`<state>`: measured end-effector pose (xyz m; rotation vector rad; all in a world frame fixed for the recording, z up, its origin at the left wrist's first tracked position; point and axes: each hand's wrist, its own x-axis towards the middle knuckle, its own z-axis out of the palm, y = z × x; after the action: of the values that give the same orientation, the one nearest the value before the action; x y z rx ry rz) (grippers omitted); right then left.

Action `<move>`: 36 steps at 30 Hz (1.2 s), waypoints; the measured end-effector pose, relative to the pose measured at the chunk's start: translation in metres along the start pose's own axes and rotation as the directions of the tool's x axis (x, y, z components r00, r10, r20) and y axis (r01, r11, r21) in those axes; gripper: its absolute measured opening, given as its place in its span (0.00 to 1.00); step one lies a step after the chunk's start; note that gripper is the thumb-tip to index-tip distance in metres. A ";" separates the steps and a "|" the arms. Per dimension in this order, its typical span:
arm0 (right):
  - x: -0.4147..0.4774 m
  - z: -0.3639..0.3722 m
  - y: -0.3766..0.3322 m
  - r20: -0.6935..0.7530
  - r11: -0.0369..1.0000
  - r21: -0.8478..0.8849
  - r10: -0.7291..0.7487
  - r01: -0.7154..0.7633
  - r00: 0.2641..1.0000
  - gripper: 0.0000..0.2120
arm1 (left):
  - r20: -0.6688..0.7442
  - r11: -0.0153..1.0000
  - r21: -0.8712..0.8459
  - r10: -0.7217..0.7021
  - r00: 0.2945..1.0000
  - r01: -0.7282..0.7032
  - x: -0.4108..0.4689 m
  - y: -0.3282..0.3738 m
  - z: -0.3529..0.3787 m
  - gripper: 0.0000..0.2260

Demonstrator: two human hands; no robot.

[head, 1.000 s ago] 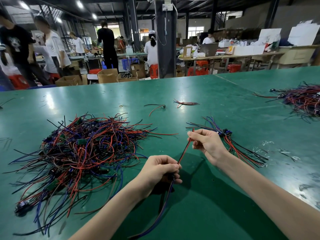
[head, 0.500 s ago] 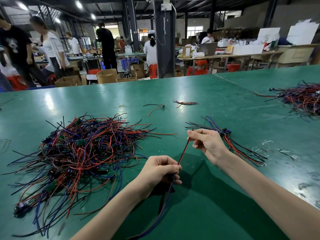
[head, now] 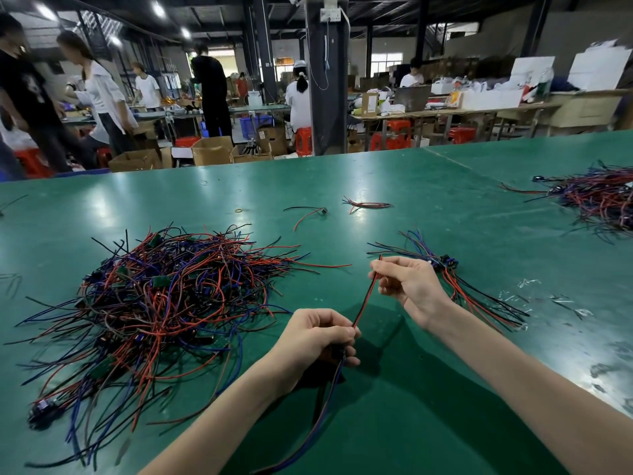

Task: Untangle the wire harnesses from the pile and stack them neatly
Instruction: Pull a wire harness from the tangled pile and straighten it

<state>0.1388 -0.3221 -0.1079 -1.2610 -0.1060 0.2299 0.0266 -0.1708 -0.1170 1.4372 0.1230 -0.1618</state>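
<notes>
A big tangled pile of red, blue and black wire harnesses lies on the green table to the left. One harness is stretched between my hands. My left hand grips its connector end, with blue and black wires hanging down toward me. My right hand pinches the red and black wires near their tips. Just behind my right hand lies a small sorted stack of harnesses, laid side by side.
A second wire pile sits at the far right. Two loose harnesses and a rubber band lie mid-table. Bits of clear plastic lie at the right. Several people, boxes and benches stand beyond the far edge.
</notes>
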 end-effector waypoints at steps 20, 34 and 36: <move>0.003 -0.004 0.017 0.191 0.506 -0.673 -0.587 0.540 0.787 0.06 | 0.013 1.000 -0.020 0.018 1.000 -0.018 -0.003 0.002 0.003 0.05; -0.004 0.001 -0.017 0.358 0.781 0.400 0.348 -0.479 0.867 0.06 | -0.050 0.998 0.054 0.042 0.998 -0.039 -0.003 0.007 -0.003 0.04; -0.006 0.003 -0.019 0.424 0.770 0.415 0.307 -0.484 0.852 0.05 | -0.057 0.995 0.079 0.066 0.996 -0.062 -0.003 0.007 -0.006 0.05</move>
<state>0.1346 -0.3265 -0.0888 -0.6835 -0.0561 0.8008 0.0255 -0.1643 -0.1100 1.5213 0.1204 -0.0715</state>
